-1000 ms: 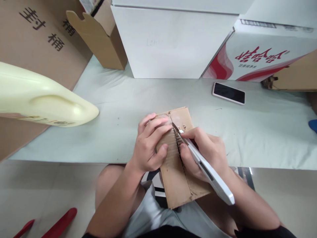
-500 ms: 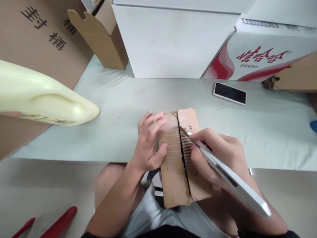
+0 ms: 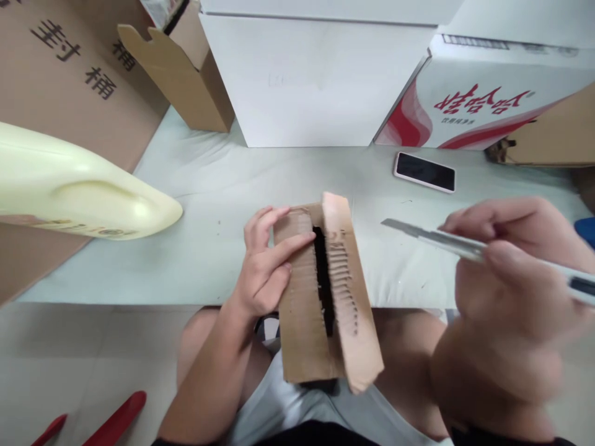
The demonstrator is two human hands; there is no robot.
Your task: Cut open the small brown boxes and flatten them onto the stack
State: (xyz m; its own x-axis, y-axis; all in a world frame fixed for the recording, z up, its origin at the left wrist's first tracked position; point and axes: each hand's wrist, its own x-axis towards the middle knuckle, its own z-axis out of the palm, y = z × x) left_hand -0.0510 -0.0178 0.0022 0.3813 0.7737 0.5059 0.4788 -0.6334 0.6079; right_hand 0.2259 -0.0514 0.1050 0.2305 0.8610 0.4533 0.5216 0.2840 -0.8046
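Observation:
A small cardboard box [image 3: 304,347] rests over my lap at the table's front edge. Its right flap [image 3: 354,310] is raised, with torn corrugation along it, and a dark gap shows beside it. My left hand [image 3: 267,266] grips the box's left side, its index finger stretched over the left flap to the gap. Off to the right, apart from the box, my right hand [image 3: 515,272] holds a box cutter [image 3: 458,246]. The blade is extended and points left; the hand is somewhat blurred. What lies inside the box is too dark to make out.
On the table [image 3: 279,179] lies a phone [image 3: 425,171] at the back right. A white box [image 3: 316,80] and a red-and-white carton [image 3: 465,105] stand behind. At the left are a pale yellow object [image 3: 93,186], a brown carton [image 3: 195,87] and a large cardboard box [image 3: 51,105].
My right hand has pulled the box cutter away from the box to the right. The right flap has lifted and the gap is wider. My left index finger now reaches the gap.

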